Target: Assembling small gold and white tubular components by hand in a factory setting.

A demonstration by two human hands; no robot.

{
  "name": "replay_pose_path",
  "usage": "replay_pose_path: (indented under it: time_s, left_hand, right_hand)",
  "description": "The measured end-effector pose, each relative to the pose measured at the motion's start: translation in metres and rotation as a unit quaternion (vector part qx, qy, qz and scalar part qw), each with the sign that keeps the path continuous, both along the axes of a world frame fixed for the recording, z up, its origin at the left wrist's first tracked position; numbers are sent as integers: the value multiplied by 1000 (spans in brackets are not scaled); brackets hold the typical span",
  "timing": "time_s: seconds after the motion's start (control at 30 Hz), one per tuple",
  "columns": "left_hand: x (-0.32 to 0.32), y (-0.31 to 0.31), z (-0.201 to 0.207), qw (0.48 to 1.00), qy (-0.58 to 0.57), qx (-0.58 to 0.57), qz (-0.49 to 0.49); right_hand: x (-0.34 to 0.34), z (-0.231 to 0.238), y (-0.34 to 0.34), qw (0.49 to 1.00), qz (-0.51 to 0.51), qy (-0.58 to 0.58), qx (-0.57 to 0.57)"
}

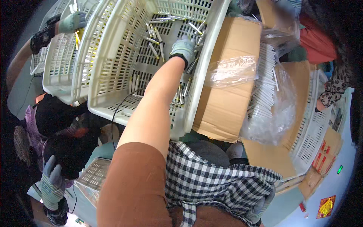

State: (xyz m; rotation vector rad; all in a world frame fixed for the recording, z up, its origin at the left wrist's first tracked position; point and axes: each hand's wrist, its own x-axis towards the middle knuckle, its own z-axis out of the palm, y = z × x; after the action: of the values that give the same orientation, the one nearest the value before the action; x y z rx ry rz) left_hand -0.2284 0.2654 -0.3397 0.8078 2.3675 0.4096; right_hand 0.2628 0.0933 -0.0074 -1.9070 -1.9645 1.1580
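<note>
My left hand (183, 48), in a pale striped work glove, reaches down into a white slatted plastic crate (113, 53). Its fingers point toward the crate's right wall and are partly turned from view, so any grip is unclear. Slim pen-like sticks (161, 49), whitish with yellow and dark bands, lie scattered on the crate floor to the left of the hand. A few more (196, 28) lie just beyond the fingertips. At the lower right, my gloved right hand (261, 206) rests beside the black-and-white checked apron (215, 178), its fingers mostly hidden.
A cardboard box (230, 83) stands right of the crate, beside white tubes (264, 87) in clear plastic. More stacked crates (62, 72) stand at left. A co-worker's gloved hand (72, 22) holds sticks there; another gloved hand (53, 185) is lower left. A dark cable (113, 121) crosses the crate's rim.
</note>
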Motion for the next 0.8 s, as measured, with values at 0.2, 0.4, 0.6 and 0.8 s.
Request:
replay_pose_path:
  time_s: [0.2,0.4,0.6,0.8]
  left_hand:
    - [-3,-34,14,964,75,-73,-246]
    - [-14,-40,41,952,6,-118,-282]
    - [-6,-128,225,952,-269,143,13]
    - [136,-245,319,766,-317,432,356]
  right_hand:
    - [-15,-5,3,996,-33,73,25]
    - [8,-6,37,989,149,-17,4]
    - [-17,10,155,970,224,65,71]
    - [-117,-92,263,898,420,117,56]
